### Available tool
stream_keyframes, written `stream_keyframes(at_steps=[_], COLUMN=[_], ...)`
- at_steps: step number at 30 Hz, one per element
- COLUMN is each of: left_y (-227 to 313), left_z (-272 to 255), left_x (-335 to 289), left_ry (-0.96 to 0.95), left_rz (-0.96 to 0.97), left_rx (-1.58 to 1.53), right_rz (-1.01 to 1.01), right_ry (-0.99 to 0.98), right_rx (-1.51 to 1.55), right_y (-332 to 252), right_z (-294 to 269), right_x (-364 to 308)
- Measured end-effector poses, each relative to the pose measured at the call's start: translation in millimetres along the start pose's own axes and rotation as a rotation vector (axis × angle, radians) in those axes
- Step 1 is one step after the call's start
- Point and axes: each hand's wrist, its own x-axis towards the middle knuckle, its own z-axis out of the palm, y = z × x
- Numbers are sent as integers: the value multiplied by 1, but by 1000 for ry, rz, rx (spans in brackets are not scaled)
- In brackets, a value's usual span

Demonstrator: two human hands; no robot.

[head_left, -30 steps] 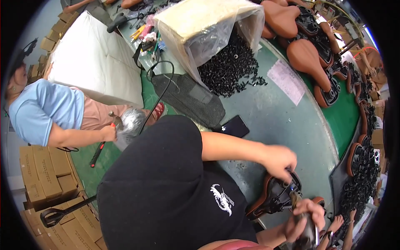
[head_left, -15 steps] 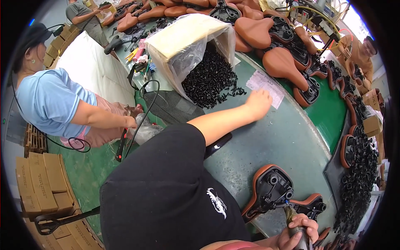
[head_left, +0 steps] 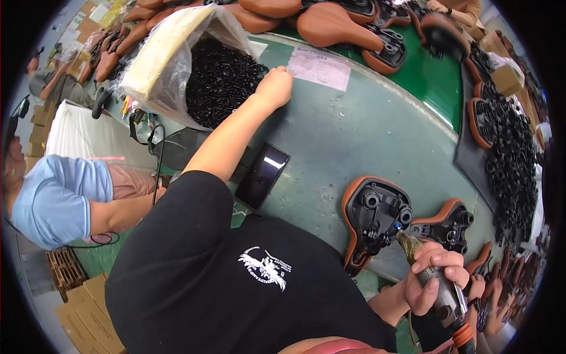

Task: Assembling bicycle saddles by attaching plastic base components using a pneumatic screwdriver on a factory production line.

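My left hand (head_left: 275,88) is closed, fingertips turned down and hidden, at the right edge of a heap of small black screws (head_left: 215,76). The heap spills from a plastic-lined box (head_left: 159,56) lying on its side. In my right hand (head_left: 436,271) is a power screwdriver (head_left: 447,307), its nose wrapped in cloth or tape. Its blue tip is at the right side of an upside-down brown bicycle saddle (head_left: 377,221) with a black underside. A second upturned saddle (head_left: 445,229) lies just right of it.
A phone (head_left: 263,176) lies on the grey-green table (head_left: 330,141) below my left forearm. A printed sheet (head_left: 318,68) lies beyond my hand. Brown saddles (head_left: 336,26) line the far side, and black parts (head_left: 513,171) are heaped at right. A person in blue (head_left: 65,194) stands at left.
My left hand has moved left from the printed sheet to the screw heap's edge. The view has swung, and the phone shows fully. My right hand still grips the screwdriver at the saddle.
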Motion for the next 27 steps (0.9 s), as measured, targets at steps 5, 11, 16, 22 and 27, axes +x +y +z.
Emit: stream_keyframes(at_steps=[5,11,16,22,27], left_y=[4,-14,-11,79,169], left_z=[-1,-3,-13,-62,-90], left_x=[5,-20,-35,-74,-146], left_ry=[17,10,148,-146,-746], left_rz=[83,-42,-31,-94,89], left_rx=[97,201,68,-1617,-2095], right_rz=[16,-21,-19,-64,-104], right_ry=[79,-63,-77,-77,-63], right_rx=[-55,189,175,219,306], right_y=[-9,7,7,1,-9], right_z=[8,10,18,33,57], right_x=[0,15,21,34,46])
